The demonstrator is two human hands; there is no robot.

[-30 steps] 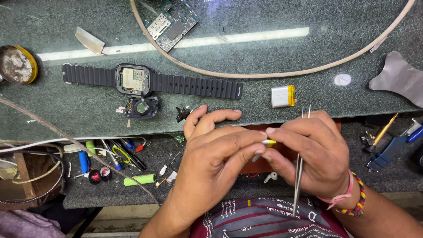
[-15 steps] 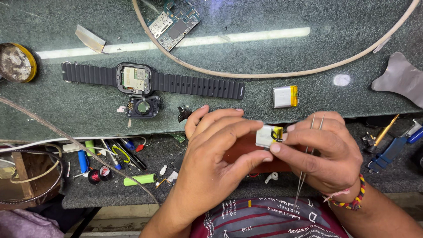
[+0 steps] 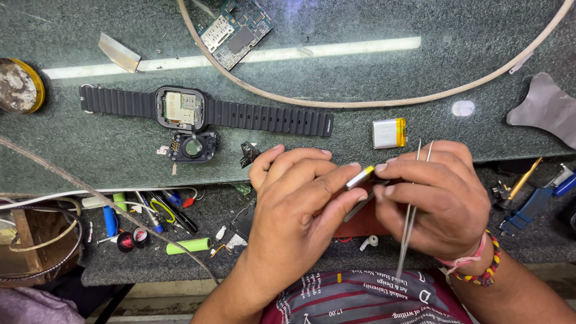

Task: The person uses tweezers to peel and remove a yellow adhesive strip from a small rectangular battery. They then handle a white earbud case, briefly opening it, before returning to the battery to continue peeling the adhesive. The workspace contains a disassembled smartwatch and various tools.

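- Over the bench edge, left hand [image 3: 300, 204] and right hand [image 3: 441, 201] pinch a small silver battery cell [image 3: 360, 178] edgewise.
- Tweezers [image 3: 411, 210] sit tucked under the right fingers.
- Light, thin, puncture-prone: best gripped by its edges.

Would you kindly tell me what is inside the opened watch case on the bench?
Inside the watch case a pale circuit board with small metal parts shows. Whatever lies beneath that board is covered. Its detached back cover lies just below.
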